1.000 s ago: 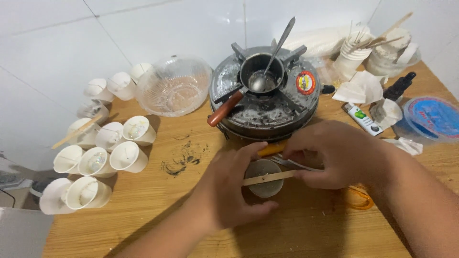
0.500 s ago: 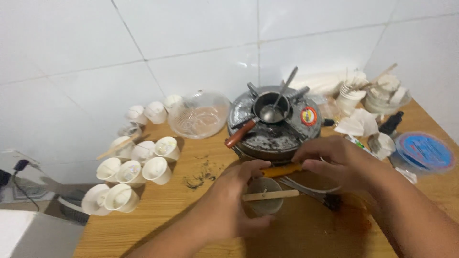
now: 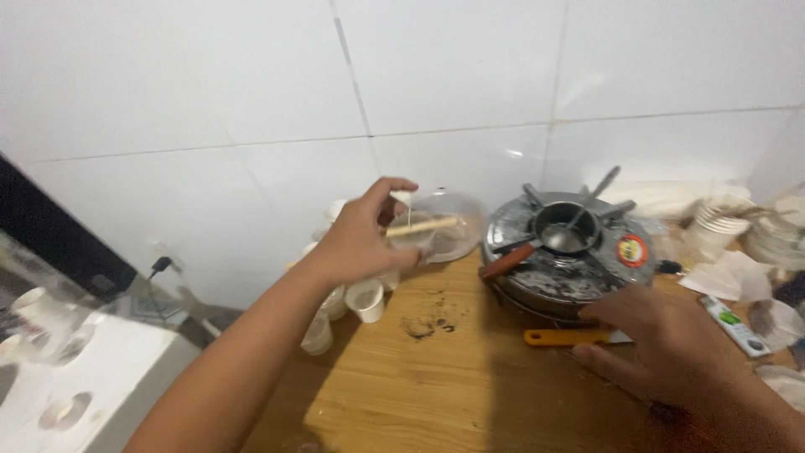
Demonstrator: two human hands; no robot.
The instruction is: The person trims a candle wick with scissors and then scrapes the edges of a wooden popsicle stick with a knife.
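My left hand (image 3: 362, 236) is raised over the back left of the wooden table (image 3: 436, 377), holding a small clear cup (image 3: 412, 236) with a wooden stick (image 3: 423, 226) laid across its rim. My right hand (image 3: 662, 344) rests low on the table with fingers spread, holding nothing, just right of an orange-handled knife (image 3: 566, 337). Below my left hand stand several small white cups (image 3: 366, 299).
A round metal gas burner (image 3: 570, 252) carries a small dark pot with a red-brown handle (image 3: 507, 262). A clear lidded bowl (image 3: 453, 226) sits behind my left hand. Stacked cups, papers and small tools (image 3: 738, 285) crowd the right. A white tiled wall stands behind.
My left hand has lifted the cup with the stick off the table and carried it up and left toward the white cups. My right hand has let go and dropped to the table.
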